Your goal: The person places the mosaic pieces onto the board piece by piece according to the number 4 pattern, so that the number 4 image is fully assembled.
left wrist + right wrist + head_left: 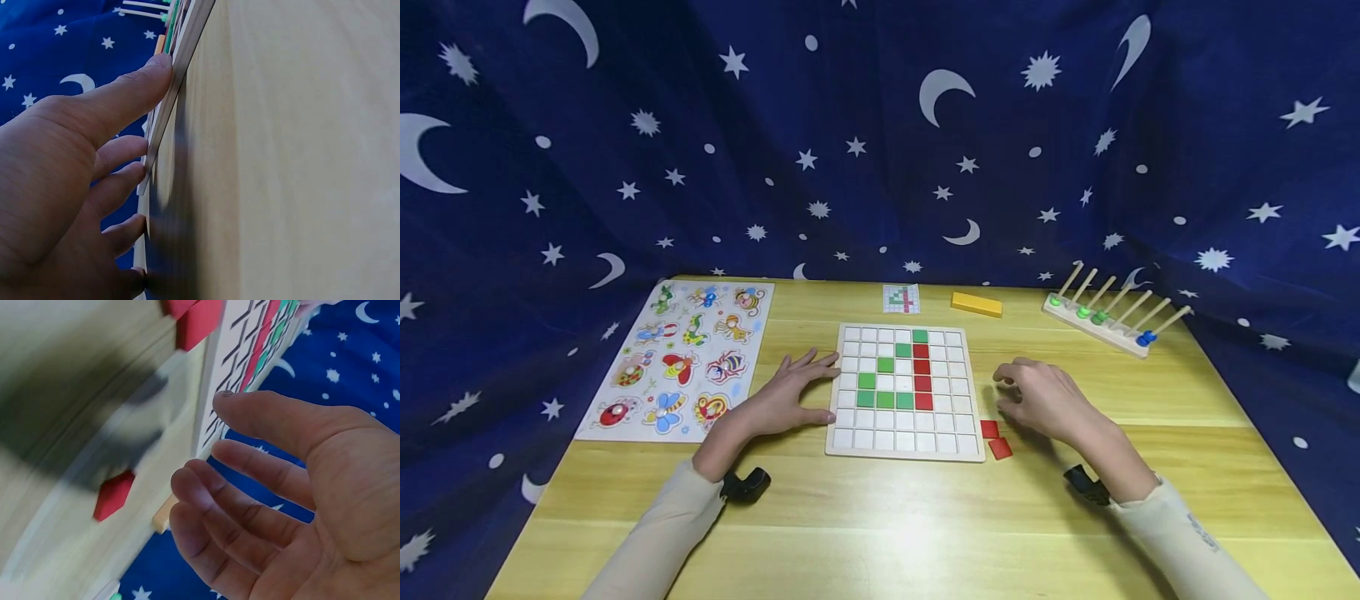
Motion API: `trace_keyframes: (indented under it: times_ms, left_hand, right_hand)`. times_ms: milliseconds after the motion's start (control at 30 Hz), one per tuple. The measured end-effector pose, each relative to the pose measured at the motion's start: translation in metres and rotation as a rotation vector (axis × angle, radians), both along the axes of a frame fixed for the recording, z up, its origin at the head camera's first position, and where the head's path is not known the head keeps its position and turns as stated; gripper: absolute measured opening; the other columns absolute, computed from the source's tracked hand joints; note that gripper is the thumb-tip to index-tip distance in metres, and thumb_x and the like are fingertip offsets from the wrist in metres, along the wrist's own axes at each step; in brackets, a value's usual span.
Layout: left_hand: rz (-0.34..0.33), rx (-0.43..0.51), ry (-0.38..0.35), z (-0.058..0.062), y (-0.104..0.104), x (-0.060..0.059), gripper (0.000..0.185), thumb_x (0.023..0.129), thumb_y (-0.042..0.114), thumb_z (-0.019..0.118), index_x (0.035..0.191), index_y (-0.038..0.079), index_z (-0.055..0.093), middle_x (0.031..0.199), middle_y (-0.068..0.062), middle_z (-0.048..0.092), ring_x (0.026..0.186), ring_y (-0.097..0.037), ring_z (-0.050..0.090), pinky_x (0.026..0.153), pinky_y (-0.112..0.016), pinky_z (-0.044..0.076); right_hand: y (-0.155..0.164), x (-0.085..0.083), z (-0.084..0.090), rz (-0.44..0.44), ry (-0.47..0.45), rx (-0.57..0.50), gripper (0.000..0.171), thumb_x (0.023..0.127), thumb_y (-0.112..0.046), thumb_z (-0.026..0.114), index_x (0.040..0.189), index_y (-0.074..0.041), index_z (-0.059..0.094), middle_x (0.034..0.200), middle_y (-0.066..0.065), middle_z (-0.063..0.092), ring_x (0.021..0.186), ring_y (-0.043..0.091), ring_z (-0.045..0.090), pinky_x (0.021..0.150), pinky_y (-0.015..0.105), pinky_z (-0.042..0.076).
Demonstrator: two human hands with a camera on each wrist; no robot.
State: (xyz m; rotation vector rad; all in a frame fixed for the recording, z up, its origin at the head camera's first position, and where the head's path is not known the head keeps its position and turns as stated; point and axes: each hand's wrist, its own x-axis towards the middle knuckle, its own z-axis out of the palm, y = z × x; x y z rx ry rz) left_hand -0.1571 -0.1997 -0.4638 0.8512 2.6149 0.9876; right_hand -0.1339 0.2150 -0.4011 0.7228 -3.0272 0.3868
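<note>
hands flank grid board (905, 392) at frame centre; left hand (790, 396) flat, fingers straight, tips touching board's left edge; right hand (1045, 400) loosely curled, holding nothing, hovering just right of board; two red tiles (995, 439) on table (880, 517) lower right of board, nearest right hand; board holds green and red tiles among white cells

Grid board (905, 392) flat on table – red tiles (995, 439) just right
</note>
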Motion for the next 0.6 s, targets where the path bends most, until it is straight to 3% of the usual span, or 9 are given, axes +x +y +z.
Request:
trace_keyframes:
  times_ms: [233,600]
  left_hand:
    - [0.008,-0.007,0.002,-0.001,0.000,0.000,0.071,0.086,0.036,0.080,0.145,0.010,0.052,0.162,-0.002,0.029,0.151,-0.035,0.012,0.118,-0.059,-0.005]
    - [0.003,-0.002,0.009,-0.001,0.000,-0.001,0.071,0.086,0.037,0.080,0.145,0.009,0.053,0.162,-0.002,0.029,0.151,-0.036,0.012,0.118,-0.060,-0.005]
  right_hand:
    - [0.016,-0.001,-0.003,-0.042,-0.004,0.052,0.028,0.074,-0.009,0.081,0.098,-0.002,0.071,0.076,0.003,0.056,0.062,0.017,0.046,0.051,0.033,0.039]
    - [0.031,-0.007,-0.013,-0.120,0.008,0.082,0.020,0.077,-0.011,0.081,0.092,-0.003,0.071,0.071,0.002,0.054,0.060,0.019,0.049,0.049,0.037,0.042]
